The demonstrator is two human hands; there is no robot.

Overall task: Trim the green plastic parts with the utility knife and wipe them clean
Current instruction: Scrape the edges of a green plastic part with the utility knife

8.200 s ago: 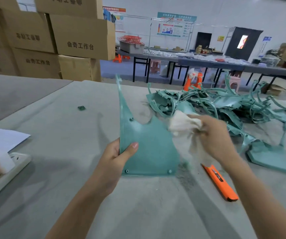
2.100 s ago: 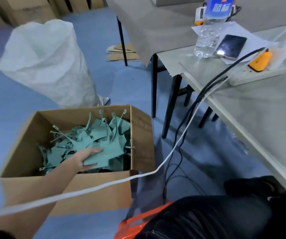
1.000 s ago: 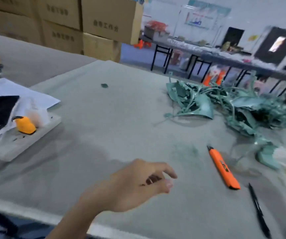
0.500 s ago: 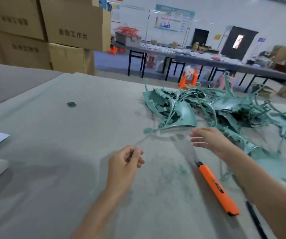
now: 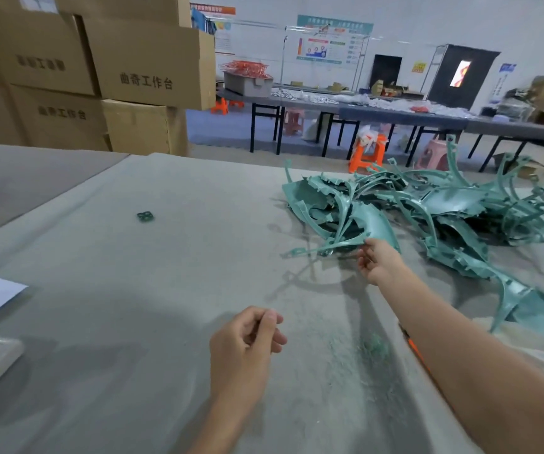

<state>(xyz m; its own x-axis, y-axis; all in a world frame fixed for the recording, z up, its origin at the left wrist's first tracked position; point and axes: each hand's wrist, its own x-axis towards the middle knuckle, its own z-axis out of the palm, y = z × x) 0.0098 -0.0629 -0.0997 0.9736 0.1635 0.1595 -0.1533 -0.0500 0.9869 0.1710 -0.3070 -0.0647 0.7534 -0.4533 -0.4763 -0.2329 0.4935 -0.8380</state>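
My right hand (image 5: 378, 262) grips the nearest green part (image 5: 373, 224) at the near edge of the pile (image 5: 454, 208); I should lift it slowly, clear of tangled neighbours. My left hand (image 5: 247, 342) hovers curled; I cannot tell whether it holds anything.

My parts (image 5: 444, 208) sit in a tangled teal heap of curved panels and thin stems, far right on the table (image 5: 165, 290). The nearest fin (image 5: 373, 226) leans at the heap's front, my right hand (image 5: 378, 265) on its lower edge, perhaps pinching it. The knife (image 5: 414, 347) shows only as an orange sliver beside my forearm
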